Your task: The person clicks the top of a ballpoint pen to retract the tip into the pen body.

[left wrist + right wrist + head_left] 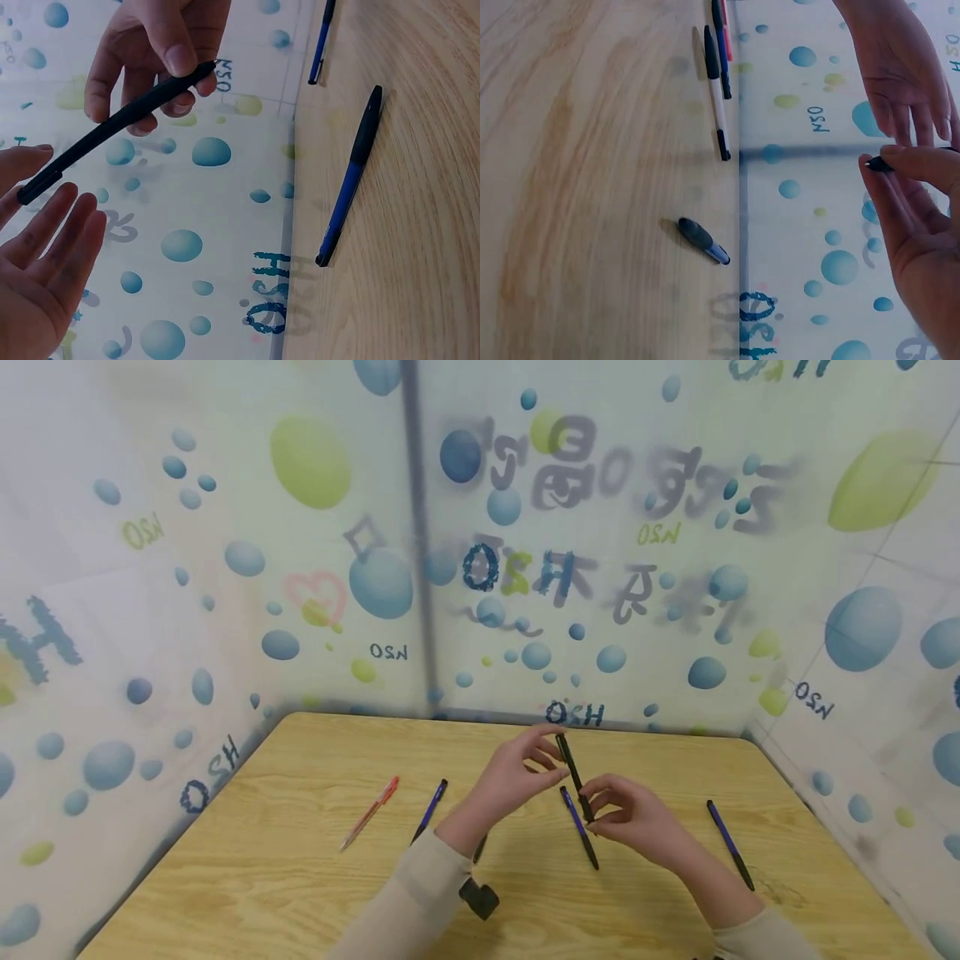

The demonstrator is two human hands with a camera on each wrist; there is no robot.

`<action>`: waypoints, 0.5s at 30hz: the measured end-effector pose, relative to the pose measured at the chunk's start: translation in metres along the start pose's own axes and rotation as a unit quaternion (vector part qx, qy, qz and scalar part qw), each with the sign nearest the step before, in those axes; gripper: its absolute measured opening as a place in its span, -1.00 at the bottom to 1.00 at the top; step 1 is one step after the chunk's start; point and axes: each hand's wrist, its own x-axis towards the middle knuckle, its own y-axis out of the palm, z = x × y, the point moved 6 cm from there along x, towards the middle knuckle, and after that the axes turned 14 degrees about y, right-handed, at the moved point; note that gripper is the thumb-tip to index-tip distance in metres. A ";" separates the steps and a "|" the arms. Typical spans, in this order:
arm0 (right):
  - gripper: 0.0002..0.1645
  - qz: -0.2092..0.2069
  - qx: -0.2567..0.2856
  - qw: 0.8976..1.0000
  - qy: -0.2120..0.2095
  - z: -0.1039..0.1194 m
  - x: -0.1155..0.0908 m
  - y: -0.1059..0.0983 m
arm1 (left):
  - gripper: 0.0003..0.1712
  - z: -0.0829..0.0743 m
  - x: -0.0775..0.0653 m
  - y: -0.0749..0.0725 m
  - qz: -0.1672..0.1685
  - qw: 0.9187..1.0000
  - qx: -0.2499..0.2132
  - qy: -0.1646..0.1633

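Observation:
A black pen [574, 777] hangs slanted above the table, its clip end up. My right hand [633, 818] pinches it near the writing tip between thumb and fingers; the tip pokes out in the right wrist view. At the clip end, my left hand [521, 768] touches the pen with its index fingertip. Its thumb stands a little apart from the barrel, and the other fingers are loosely spread in the left wrist view. Beneath the held pen, a blue pen [578, 827] with a black grip lies on the table.
On the wooden table [300, 893] lie a red pen [369, 814] and a blue pen [430, 810] at left, and another blue pen [729, 843] at right. A white-barrelled pen [716, 94] is mostly behind my left wrist in the head view. Patterned curtains [360, 685] surround the table.

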 end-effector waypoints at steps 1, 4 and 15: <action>-0.55 -0.007 0.003 1.000 -0.006 0.001 0.001 0.001 | -0.40 0.000 0.000 0.000 -0.009 1.000 -0.008 0.001; -0.55 -0.025 0.015 0.999 -0.020 0.003 0.002 0.005 | -0.41 -0.001 0.000 0.000 -0.034 0.999 -0.030 0.004; -0.59 -0.077 0.057 0.994 -0.061 0.008 0.005 0.017 | -0.34 -0.008 0.002 0.002 -0.072 0.995 -0.061 0.012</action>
